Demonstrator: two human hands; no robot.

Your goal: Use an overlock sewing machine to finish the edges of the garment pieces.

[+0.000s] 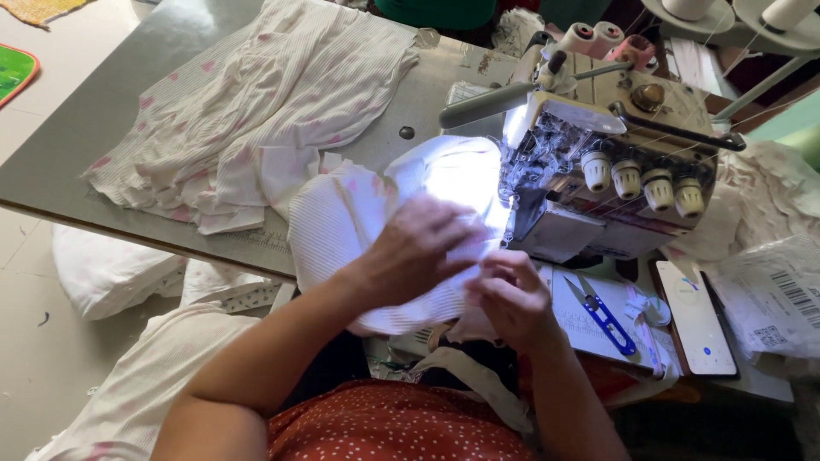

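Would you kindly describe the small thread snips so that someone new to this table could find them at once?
Start at the overlock sewing machine on the table's right side. Just below its front lies a white ruled sheet, beside a phone. The thread snips lie on that sheet, right of the right hand: the only blue-handled metal tool there.
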